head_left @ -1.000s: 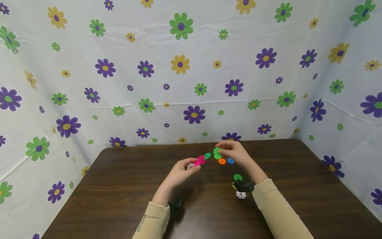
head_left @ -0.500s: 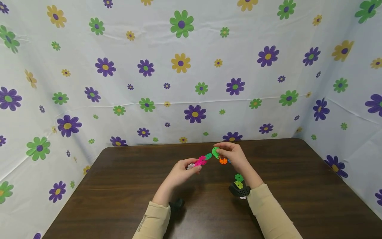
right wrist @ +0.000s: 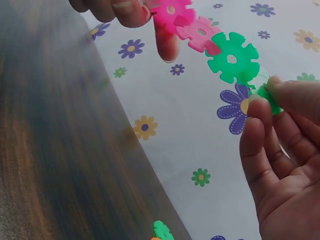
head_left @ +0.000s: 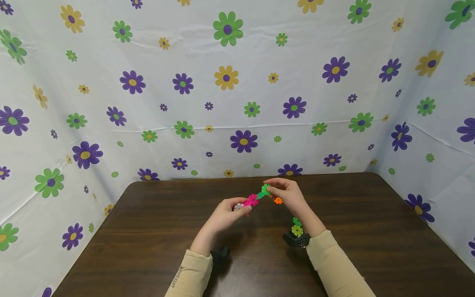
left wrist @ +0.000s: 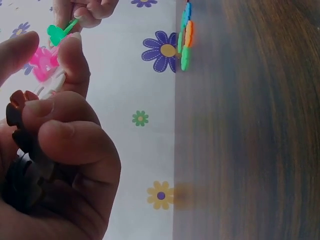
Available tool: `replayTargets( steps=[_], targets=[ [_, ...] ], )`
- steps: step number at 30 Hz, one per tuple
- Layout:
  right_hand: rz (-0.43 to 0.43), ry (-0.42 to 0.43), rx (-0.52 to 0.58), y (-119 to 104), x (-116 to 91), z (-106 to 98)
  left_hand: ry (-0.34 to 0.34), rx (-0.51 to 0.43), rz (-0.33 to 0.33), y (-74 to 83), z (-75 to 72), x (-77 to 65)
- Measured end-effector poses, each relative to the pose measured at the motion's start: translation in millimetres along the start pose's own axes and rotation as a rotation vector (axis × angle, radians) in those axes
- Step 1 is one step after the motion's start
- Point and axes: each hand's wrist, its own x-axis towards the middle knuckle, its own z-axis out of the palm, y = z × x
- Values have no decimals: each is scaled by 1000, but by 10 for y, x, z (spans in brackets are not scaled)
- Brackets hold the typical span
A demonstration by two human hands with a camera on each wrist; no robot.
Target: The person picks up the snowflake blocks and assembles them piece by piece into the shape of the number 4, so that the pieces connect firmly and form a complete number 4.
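My left hand (head_left: 224, 214) grips a chain of notched plastic discs above the table. A white disc (head_left: 238, 206) shows at its fingers, then pink discs (head_left: 253, 200) and a teal-green disc (head_left: 260, 196). Darker discs (left wrist: 31, 145) of the chain lie within the curled fingers in the left wrist view, partly hidden. Between thumb and fingertips, my right hand (head_left: 291, 194) pinches a bright green disc (head_left: 265, 189). In the right wrist view its edge meets the rim of the teal-green disc (right wrist: 233, 58); whether the notches interlock I cannot tell.
On the dark wooden table (head_left: 148, 231), an orange disc (head_left: 278, 201) lies under the right hand. A green disc (head_left: 296, 221) and a yellow-green disc (head_left: 297, 230) lie by the right wrist's black camera (head_left: 296, 240). A flowered white cloth (head_left: 208, 165) hangs behind.
My right hand has moved left and slightly down, bringing the bright green disc from apart to the chain's end. My left hand stays nearly still. The blue and white loose discs are now hidden.
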Motion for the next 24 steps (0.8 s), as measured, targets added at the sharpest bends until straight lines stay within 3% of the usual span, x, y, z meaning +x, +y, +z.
replayTargets(
  steps=[24],
  targets=[
    [14, 103, 106, 52, -33, 175, 15, 5, 22, -31, -44, 2]
  ],
)
